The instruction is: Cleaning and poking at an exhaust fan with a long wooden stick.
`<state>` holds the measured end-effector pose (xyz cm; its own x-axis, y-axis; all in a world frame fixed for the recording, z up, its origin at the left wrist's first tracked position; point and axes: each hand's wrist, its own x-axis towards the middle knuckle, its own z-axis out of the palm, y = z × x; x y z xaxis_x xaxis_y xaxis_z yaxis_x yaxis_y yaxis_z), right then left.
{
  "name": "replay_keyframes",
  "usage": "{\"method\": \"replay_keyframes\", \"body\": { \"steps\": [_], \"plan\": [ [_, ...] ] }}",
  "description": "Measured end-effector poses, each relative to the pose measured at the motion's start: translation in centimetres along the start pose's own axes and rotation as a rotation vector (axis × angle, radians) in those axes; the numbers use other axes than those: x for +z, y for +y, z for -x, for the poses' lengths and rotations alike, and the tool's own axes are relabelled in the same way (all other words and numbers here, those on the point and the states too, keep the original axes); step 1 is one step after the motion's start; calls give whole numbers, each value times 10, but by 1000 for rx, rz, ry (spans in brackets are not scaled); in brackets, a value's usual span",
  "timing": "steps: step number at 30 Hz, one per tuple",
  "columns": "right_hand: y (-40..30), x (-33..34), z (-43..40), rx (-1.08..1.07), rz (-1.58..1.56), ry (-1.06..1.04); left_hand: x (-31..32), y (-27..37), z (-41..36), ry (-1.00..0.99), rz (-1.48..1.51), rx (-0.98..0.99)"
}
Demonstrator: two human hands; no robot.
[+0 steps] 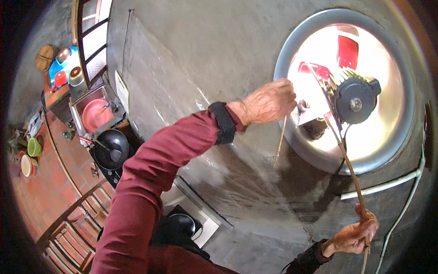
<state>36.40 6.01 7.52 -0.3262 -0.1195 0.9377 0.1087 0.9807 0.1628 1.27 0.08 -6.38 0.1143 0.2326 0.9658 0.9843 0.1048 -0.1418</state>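
My left hand (273,101), back towards me, is raised at the left rim of a round wall opening (286,51) with an exhaust fan in it. Its fingers are closed on a thin stick (281,140) that hangs below them. Lower right, my right hand (357,233) grips a long thin brown cane (352,171), whose upper end reaches the fan's bracket. The fan has a dark round motor (356,101) and red blades (348,51). Beneath the bracket hangs a dark clump (314,128), unclear in the glare.
A white pipe (383,185) runs along the grey wall (205,44) below the opening. Down left are a black wok (111,150) with a spatula, a sink with a pink basin (97,114), and a wooden chair (68,246). A pot (181,224) stands under me.
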Motion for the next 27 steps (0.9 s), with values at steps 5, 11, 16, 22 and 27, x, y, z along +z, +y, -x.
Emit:
{"method": "replay_keyframes", "body": {
  "steps": [5, 11, 16, 22, 27],
  "plan": [
    [20, -49, 17, 33, -209, 91, 10, 0, 0, 75, 81, -36],
    [13, -80, 15, -84, -230, 178, 14, -3, 4, 154, 307, -134],
    [-39, -51, -2, -69, -78, 549, 25, -5, 6, 237, 332, -100],
    [-34, -29, -9, -240, -342, 776, 1, -5, 5, 17, 202, -28],
    [-62, -39, -34, -344, -421, 685, -22, 17, 14, 78, 271, -79]
  ]
}}
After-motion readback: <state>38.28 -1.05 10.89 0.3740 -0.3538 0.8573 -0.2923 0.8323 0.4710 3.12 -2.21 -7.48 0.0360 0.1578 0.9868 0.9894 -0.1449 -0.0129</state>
